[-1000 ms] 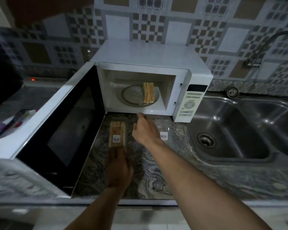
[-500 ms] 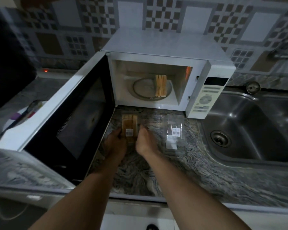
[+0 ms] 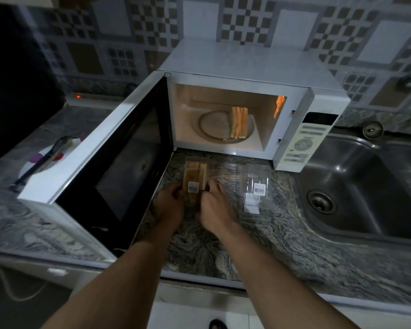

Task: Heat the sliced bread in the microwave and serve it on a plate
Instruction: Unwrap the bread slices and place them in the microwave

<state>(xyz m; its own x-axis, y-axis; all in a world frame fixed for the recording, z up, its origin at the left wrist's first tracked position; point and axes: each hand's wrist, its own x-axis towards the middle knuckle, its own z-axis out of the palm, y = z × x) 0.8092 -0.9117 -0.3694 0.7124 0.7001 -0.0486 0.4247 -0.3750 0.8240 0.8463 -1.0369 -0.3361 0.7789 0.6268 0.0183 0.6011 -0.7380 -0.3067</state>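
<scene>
The white microwave [image 3: 252, 65] stands on the stone counter with its door [image 3: 109, 160] swung wide to the left. Inside, a few bread slices [image 3: 239, 122] stand on edge on the glass turntable [image 3: 214, 125], and the cavity light is on. A clear packet of sliced bread [image 3: 195, 180] with a barcode label lies on the counter just in front of the microwave. My left hand [image 3: 169, 205] grips its left side and my right hand [image 3: 214, 205] grips its right side near the label.
An empty clear wrapper [image 3: 256, 188] with a barcode lies to the right of the packet. A steel sink [image 3: 365, 191] fills the right side. Behind the open door, a white plate [image 3: 33, 160] with tongs sits at the left. A red indicator light [image 3: 77, 96] glows by the wall.
My right hand came back from the microwave opening and closed on the bread packet beside my left hand. The view has shifted down and nearer to the counter.
</scene>
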